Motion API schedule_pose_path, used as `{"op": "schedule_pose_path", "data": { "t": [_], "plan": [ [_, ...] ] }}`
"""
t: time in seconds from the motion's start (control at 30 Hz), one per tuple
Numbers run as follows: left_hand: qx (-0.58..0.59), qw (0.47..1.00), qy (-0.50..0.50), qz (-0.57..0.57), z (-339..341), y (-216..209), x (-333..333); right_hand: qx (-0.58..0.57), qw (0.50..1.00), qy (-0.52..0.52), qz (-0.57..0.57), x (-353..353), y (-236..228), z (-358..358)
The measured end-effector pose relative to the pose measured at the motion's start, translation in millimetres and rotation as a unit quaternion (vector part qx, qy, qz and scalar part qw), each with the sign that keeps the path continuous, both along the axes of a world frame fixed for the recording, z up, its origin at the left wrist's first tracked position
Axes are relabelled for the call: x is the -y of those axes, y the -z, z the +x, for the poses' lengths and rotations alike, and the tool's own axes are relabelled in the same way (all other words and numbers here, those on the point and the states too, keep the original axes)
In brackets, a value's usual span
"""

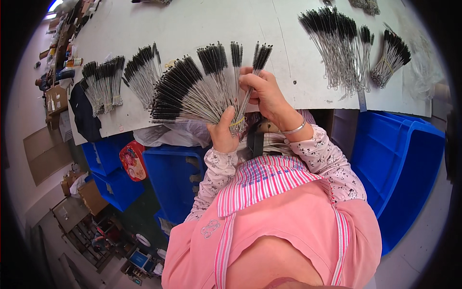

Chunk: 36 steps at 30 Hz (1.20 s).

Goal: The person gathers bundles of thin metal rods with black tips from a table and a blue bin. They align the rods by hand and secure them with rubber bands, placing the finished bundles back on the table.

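- Your left hand [222, 131] is closed around the wire stems of a fanned bundle of brushes [202, 86], gripping them just where a yellow band [237, 122] ties them together.
- From that grip the fan spreads up and away from you and out to your left, so each brush's long axis runs from the shared stem point at your left hand out to its black bristle tip.
- Your right hand [264, 91] sits above and just to the right of the left one, its fingers curled onto the rightmost stems of the fan; it looks to be pinching one or two of them.
- The right hand is the nearer one to the bristle ends; the left holds only the stem ends.
- Other brush bundles [103, 82] lie on the white table [192, 24] beyond your left hand, and more heaps [341, 43] lie well beyond your right, all apart from both hands.
- Blue bins [399, 159] stand below the table edge, to your right.
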<state>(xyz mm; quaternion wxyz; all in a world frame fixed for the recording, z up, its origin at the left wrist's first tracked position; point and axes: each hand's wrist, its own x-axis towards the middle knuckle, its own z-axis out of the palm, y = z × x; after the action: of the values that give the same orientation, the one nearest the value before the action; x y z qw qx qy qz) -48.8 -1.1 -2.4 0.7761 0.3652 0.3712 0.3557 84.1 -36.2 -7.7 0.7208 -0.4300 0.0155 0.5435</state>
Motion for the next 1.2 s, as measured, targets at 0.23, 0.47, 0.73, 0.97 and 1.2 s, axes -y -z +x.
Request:
{"op": "schedule_pose_path", "data": {
  "t": [0.23, 0.47, 0.73, 0.97, 1.2],
  "plan": [
    [-0.019, 0.999, 0.028, -0.018, -7, 13, -9, 0.003, 1.0, 0.021, -0.02, 2, 10, 1],
    [0.025, 0.996, 0.032, -0.081, -6, 7, -10, 0.002, 0.999, 0.023, -0.024, -1, 9, 1],
    [0.042, 0.993, 0.046, -0.1, -14, 25, -18, 0.032, 0.999, 0.004, -0.013, -3, 14, 0],
    [0.019, 0.993, 0.073, -0.087, -19, 26, -19, 0.005, 1.0, -0.025, 0.017, -3, 16, 1],
    [0.012, 0.992, 0.083, -0.099, -19, 21, -19, 0.024, 0.999, -0.017, 0.016, -1, 11, 0]
  ]
}}
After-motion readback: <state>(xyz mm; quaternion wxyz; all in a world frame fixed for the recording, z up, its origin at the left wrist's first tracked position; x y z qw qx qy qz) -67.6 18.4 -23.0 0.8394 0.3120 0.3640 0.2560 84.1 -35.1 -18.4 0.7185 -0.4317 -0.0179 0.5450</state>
